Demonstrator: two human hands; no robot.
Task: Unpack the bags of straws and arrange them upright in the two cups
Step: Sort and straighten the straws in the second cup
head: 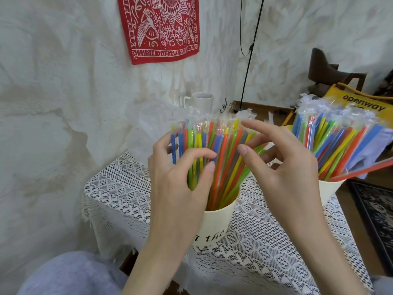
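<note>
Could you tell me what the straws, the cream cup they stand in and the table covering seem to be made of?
Straws: probably plastic, bright solid colours, each in a glossy clear film sleeve. Cream cup: smooth and matte, paper or plastic; I cannot tell which. Table covering: white openwork lace, with patterned holes showing dark beneath.

White wall (63, 81) w/ red cloth (161, 28)

The near cup (214, 222) is half hidden behind the left hand (176, 184); its lettering is partly covered.
</note>
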